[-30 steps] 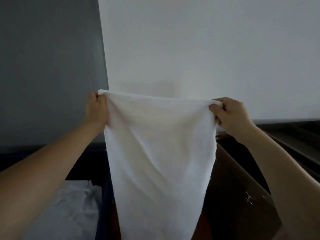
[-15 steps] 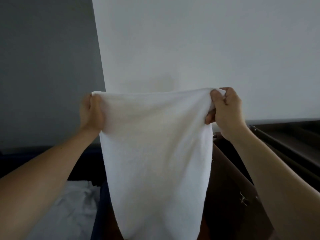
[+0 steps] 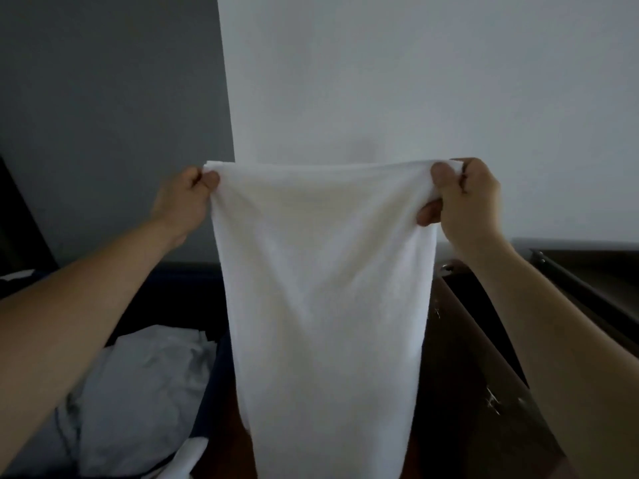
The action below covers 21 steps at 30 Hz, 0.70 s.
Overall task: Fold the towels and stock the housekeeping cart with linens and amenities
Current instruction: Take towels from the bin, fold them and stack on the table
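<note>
A white towel (image 3: 325, 288) hangs lengthwise in front of me, its top edge stretched level at chest height. My left hand (image 3: 183, 198) pinches the top left corner between thumb and fingers. My right hand (image 3: 463, 198) grips the top right corner with curled fingers, bunching a little cloth. The towel's lower end drops out of the frame at the bottom and hides what lies behind it.
A dark blue bin (image 3: 207, 385) at lower left holds crumpled pale grey linen (image 3: 138, 392). A dark brown cart or cabinet (image 3: 484, 392) with metal fittings stands at lower right. A white wall (image 3: 415, 81) and a grey wall (image 3: 103, 98) are straight ahead.
Both hands have lifted the towel slightly and drawn its top edge tauter. The right hand regripped its corner, and the view shifted a little.
</note>
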### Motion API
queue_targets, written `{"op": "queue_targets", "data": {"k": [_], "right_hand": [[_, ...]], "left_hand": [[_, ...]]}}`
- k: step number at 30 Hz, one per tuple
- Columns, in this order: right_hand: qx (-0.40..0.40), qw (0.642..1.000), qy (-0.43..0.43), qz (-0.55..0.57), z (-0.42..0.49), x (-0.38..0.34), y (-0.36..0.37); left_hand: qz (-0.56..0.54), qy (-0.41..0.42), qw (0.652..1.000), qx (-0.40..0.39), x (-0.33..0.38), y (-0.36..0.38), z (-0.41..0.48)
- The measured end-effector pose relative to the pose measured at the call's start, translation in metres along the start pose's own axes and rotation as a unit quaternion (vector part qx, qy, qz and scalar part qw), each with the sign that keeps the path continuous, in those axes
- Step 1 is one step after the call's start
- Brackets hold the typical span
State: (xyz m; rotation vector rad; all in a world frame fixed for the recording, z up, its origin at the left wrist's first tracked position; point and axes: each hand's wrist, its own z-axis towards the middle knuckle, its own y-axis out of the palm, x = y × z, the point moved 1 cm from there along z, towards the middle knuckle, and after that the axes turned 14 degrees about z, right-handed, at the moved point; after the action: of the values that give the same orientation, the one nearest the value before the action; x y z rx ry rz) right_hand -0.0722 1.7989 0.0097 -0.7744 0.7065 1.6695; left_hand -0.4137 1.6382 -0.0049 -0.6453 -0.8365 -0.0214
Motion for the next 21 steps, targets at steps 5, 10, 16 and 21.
{"op": "queue_targets", "data": {"k": [5,10,16,21], "right_hand": [[0.0,0.998,0.037,0.057,0.014,-0.001,0.01],[0.001,0.994,0.039,0.099,0.026,-0.015,0.019],[-0.004,0.996,0.0,0.09,0.018,-0.036,0.013],[-0.022,0.997,0.013,0.067,-0.025,-0.034,0.004]], "left_hand": [[0.007,-0.015,0.999,0.045,0.006,-0.003,0.009],[-0.035,-0.021,0.998,0.055,0.022,-0.019,0.025],[-0.086,0.006,0.995,0.056,0.024,-0.043,0.016],[-0.131,0.012,0.991,0.021,-0.001,-0.053,-0.033]]}}
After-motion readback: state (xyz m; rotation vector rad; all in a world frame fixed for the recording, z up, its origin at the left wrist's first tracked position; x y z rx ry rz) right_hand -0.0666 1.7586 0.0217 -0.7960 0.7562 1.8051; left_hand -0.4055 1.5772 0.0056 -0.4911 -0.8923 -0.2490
